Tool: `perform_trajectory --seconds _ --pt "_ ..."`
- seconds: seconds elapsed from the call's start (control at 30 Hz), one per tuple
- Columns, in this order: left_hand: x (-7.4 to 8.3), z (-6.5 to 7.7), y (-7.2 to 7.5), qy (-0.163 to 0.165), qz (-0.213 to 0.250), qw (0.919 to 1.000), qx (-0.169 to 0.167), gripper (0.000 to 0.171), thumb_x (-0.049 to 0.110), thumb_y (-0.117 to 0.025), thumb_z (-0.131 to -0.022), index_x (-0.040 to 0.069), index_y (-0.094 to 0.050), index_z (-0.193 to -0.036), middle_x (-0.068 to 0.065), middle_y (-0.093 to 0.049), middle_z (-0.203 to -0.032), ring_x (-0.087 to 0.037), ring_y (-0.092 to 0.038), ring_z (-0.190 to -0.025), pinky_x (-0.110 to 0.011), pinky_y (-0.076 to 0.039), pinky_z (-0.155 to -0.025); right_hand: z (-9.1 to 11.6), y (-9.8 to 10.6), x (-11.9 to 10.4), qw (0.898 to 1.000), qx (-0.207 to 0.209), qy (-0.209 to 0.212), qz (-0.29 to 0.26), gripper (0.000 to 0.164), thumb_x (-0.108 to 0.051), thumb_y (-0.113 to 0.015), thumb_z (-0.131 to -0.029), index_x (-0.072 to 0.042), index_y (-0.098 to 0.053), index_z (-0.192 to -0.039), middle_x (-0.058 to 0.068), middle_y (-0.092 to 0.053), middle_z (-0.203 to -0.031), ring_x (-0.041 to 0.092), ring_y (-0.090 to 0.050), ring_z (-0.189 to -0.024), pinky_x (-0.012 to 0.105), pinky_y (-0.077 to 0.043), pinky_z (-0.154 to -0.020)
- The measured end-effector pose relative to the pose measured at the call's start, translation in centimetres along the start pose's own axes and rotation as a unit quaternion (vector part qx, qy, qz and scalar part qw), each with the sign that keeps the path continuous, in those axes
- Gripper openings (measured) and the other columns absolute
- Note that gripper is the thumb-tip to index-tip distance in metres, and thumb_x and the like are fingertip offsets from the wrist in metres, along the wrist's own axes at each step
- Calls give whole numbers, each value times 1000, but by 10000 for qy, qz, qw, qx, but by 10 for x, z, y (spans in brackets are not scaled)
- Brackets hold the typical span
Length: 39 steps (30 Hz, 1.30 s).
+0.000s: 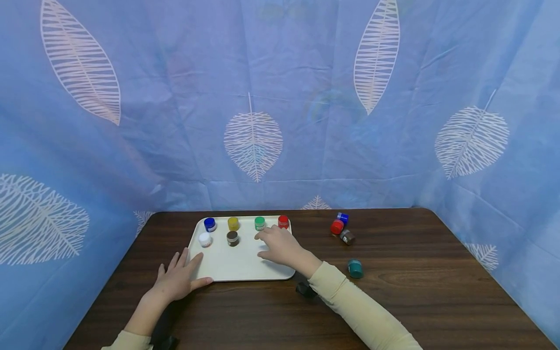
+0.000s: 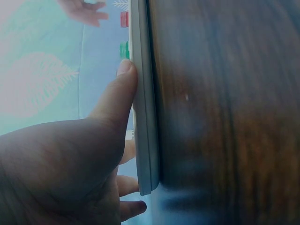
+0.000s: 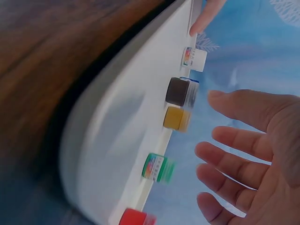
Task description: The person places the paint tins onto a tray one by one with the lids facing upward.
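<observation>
Head feed: I have the left hand, fingers spread, touching the white tray at its near left corner. I log the right hand above the tray, fingers loose and parted, near the green jar and red jar standing along its far edge.

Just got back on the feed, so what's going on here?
A person's left hand touches a white tray at its near-left corner. The right hand, holding nothing, is over the tray's right side. Six small jars stand on the tray; four other jars are on the table to its right.
</observation>
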<state>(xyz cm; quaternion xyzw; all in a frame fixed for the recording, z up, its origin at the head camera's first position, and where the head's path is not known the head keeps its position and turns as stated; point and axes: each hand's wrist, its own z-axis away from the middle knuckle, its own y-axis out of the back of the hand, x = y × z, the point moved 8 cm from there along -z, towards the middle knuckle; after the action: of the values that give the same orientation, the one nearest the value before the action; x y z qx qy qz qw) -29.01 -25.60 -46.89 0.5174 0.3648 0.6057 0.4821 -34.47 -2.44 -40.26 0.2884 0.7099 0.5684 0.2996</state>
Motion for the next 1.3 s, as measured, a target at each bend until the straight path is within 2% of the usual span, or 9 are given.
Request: perform_trajectory --seconds 0.27,0.6,0.93,1.1,1.3 --pt "2 1 1 -32 12 10000 11 95 73 -55 -82 10 -34 -152 -35 -11 -157 -58 -10 -143 -80 -8 -105 30 13 16 9996 188 -72 -180 39 -32 -77 -83 -13 -69 -116 3 -71 -112 22 -62 -100 40 -52 -82" --pt "2 1 2 -84 28 9999 80 94 72 -55 -83 10 -34 -151 -35 -11 -157 -59 -10 -142 -81 -10 -104 68 19 47 9979 345 -371 -409 39 -30 -79 -81 -12 -70 -115 4 -70 -110 24 -60 -98 43 -50 -80" --pt "3 1 2 -66 -6 10000 51 95 72 -55 -83 10 -34 -151 -35 -11 -157 -59 -11 -142 -81 -10 -104 104 25 69 9969 532 -520 -240 38 -30 -77 -83 -14 -69 -116 2 -69 -113 21 -60 -100 39 -50 -79" --pt "2 0 1 -52 -50 10000 61 96 73 -54 -83 10 -34 -151 -35 -11 -157 -59 -12 -142 -81 -10 -104 118 29 75 9970 620 -428 -200 37 -30 -77 -84 -14 -68 -116 2 -69 -112 21 -61 -100 42 -51 -82" --pt "1 0 0 -10 -76 10000 15 96 73 -54 -83 10 -34 -151 -35 -11 -157 -59 -12 -142 -81 -10 -104 135 34 85 9964 635 -432 -364 37 -27 -78 -82 -13 -68 -115 2 -69 -112 25 -62 -108 50 -51 -90"
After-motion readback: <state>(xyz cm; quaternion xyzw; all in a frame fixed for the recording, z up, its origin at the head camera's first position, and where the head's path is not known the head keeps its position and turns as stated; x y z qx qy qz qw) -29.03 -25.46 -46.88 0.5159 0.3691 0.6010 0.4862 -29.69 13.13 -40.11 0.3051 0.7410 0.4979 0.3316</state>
